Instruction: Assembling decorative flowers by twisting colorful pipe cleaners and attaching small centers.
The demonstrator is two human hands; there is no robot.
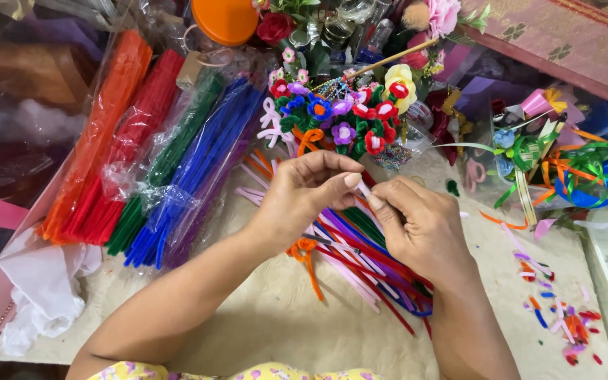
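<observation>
Far left of the hands lie bagged pipe cleaners [156,155]. The left hand [304,193] and right hand [416,225] meet fingertip to fingertip, both pinching a pale pink pipe cleaner [362,190] between them, over loose pipe cleaners [367,260]. Just beyond stand pipe-cleaner flowers [350,116]; right lie cut scraps [564,324].

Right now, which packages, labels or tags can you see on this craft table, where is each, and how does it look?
Clear plastic bags of pipe cleaners: left side, long bundles in orange, red, green, blue and purple.
Brown paper tag: above the green bundle, small, rectangular, on a string.
Orange round lid: top centre, flat.
No screens or signs are visible.
</observation>
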